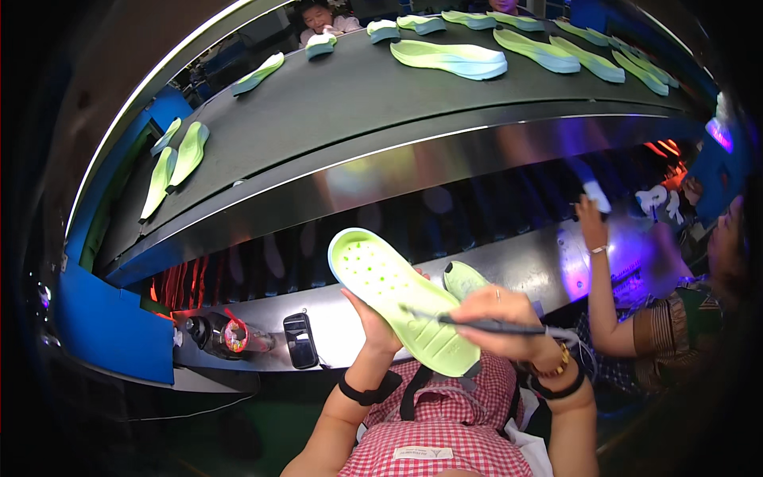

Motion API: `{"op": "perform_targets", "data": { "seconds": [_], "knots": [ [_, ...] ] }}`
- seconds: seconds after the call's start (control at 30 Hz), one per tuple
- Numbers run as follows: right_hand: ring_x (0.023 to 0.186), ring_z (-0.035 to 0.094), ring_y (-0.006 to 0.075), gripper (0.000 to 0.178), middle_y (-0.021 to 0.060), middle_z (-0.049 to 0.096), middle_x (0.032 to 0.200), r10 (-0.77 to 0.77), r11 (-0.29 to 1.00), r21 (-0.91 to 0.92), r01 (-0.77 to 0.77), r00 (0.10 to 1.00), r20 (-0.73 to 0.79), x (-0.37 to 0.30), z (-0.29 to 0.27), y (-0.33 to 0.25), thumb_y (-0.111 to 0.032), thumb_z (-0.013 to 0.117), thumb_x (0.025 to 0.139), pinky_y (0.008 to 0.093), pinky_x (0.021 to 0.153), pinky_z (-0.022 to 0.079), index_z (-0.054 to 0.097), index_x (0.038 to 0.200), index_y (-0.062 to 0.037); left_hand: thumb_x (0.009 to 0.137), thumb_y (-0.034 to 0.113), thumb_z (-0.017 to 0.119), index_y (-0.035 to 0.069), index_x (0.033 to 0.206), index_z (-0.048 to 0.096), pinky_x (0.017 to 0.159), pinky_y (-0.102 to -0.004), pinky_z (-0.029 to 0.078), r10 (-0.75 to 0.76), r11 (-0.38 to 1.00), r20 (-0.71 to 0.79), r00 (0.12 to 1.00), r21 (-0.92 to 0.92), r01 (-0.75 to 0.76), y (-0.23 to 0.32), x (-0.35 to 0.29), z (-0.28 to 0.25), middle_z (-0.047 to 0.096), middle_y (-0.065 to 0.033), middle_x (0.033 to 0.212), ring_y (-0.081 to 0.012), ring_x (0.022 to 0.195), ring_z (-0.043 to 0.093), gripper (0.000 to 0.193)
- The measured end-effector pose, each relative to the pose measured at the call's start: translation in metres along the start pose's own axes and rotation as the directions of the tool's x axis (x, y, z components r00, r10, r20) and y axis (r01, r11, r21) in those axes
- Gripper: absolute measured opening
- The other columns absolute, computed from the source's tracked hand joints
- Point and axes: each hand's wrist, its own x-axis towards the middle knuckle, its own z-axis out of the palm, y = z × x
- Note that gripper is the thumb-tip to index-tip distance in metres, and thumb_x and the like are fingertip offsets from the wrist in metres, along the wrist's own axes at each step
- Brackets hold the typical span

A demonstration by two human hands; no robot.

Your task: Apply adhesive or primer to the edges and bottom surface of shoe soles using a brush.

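A yellow-green shoe sole (373, 274) with small holes and grooves faces up in front of my chest, tilted. My left hand (372, 324) grips it along its left edge, with fingertips showing at the far side. My right hand (497, 318) is closed round a black pen-like tool (509, 327). Its thin tip is over the middle of the sole; whether it touches I cannot tell. Behind my right hand, another pale green sole (464, 280) lies on the metal ledge (342, 343), partly hidden.
Beyond the ledge runs a dark conveyor belt (318, 103) bearing several green and blue soles (449, 60). A dark bottle (211, 334) and a black phone-like device (300, 340) are at left. At right, a co-worker's hand (592, 222) holds a pale piece under violet light.
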Motion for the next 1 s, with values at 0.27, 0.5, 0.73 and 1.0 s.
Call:
{"op": "perform_targets", "data": {
  "seconds": [0.27,0.5,0.73,1.0],
  "knots": [
    [0.073,0.061,0.0220,0.019,0.0067,0.064,0.078,-0.122,0.972,0.227,0.064,0.961,0.248,0.000,0.025,0.002,-0.006,0.069,0.065,0.0303,0.066,0.046,0.065,0.083,-0.0073,0.068,0.079,0.029,0.001,0.123,0.037,0.093,-0.0440,0.037,0.061,0.996,0.025,0.998,-0.066,-0.059,0.010,-0.002,-0.002,0.050,-0.0164,0.113,-0.0326,0.105,0.047,0.096],
    [0.081,0.060,0.0219,0.022,0.0078,0.064,0.084,-0.114,0.987,0.139,0.077,0.954,0.278,-0.011,0.024,-0.003,-0.005,0.068,0.067,0.0321,0.074,0.046,0.064,0.089,-0.0051,0.070,0.075,0.036,0.003,0.124,0.039,0.098,-0.0441,0.031,0.193,0.978,0.032,0.981,-0.082,-0.189,0.029,0.000,0.004,0.050,-0.0153,0.116,-0.0322,0.107,0.046,0.090],
    [0.084,0.060,0.0209,0.024,0.0090,0.064,0.088,-0.017,0.984,0.175,-0.029,0.967,0.255,-0.017,0.017,0.004,0.000,0.068,0.067,0.0297,0.074,0.048,0.065,0.090,-0.0030,0.068,0.078,0.032,0.005,0.126,0.037,0.096,-0.0431,0.034,0.193,0.975,0.112,0.975,-0.136,-0.177,0.037,0.006,0.005,0.049,-0.0164,0.118,-0.0320,0.110,0.045,0.094],
    [0.090,0.058,0.0196,0.024,0.0092,0.065,0.089,0.061,0.974,0.196,-0.109,0.969,0.239,-0.022,0.010,0.009,0.001,0.069,0.066,0.0297,0.080,0.046,0.065,0.089,-0.0034,0.068,0.074,0.042,0.002,0.122,0.040,0.095,-0.0438,0.035,0.245,0.968,0.105,0.964,-0.075,-0.238,0.050,0.011,0.009,0.048,-0.0173,0.118,-0.0333,0.110,0.045,0.091]
  ]
}}
